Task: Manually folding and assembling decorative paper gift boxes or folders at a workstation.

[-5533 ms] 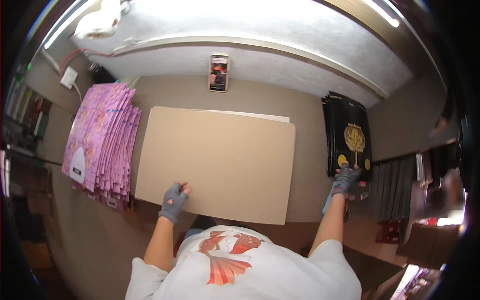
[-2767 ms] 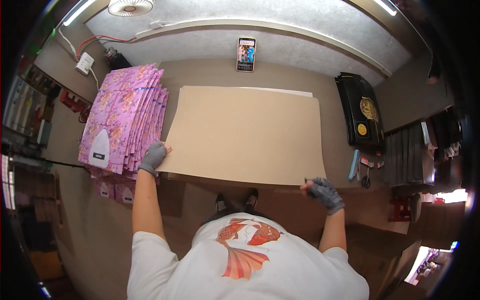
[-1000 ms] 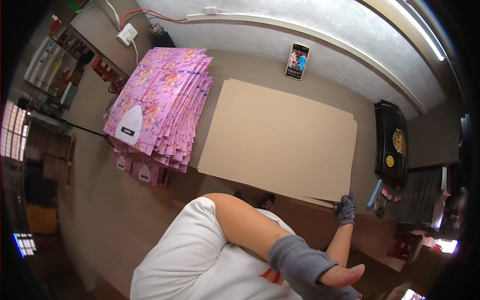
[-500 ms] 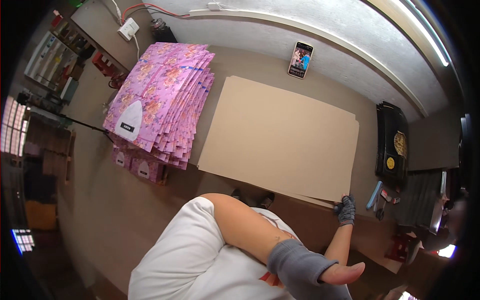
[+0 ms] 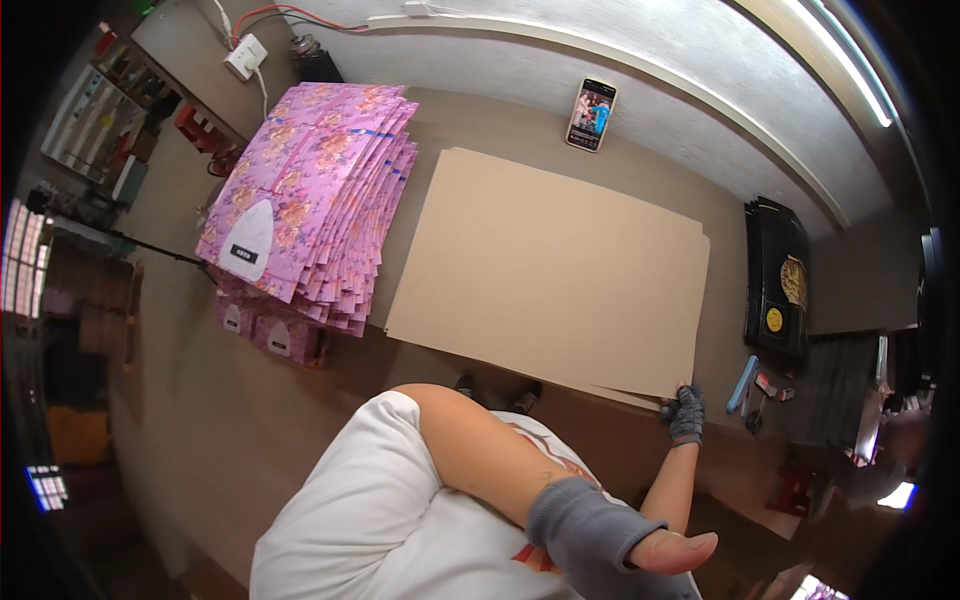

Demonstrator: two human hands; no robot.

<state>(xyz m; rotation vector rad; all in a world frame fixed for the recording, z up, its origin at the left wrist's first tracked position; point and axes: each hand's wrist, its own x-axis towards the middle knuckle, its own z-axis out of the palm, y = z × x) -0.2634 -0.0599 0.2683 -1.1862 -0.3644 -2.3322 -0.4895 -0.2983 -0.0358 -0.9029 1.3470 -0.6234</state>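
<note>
A stack of plain brown cardboard sheets [image 5: 550,270] lies across the worktable in front of me. My right hand [image 5: 685,412], in a dark grey fingerless glove, is closed at the near right corner of the stack, pinching the edge of the upper sheet. A narrow gap shows along the near edge, beside that hand. My left arm is bent across my body, and my left hand [image 5: 640,555] is low at the right in a grey knit glove. Its thumb sticks out bare; the other fingers are hidden at the lower edge of the picture.
Left of the cardboard stands a tall pile of pink flowered folded card pieces [image 5: 300,190]. A phone [image 5: 591,114] leans against the wall at the back. To the right are black printed packages [image 5: 777,280], a blue-handled tool [image 5: 742,383] and scissors [image 5: 754,420].
The whole view has shifted slightly, so the table things appear a little further left. My right hand stays at the sheet corner, and my left arm keeps its bent pose.
</note>
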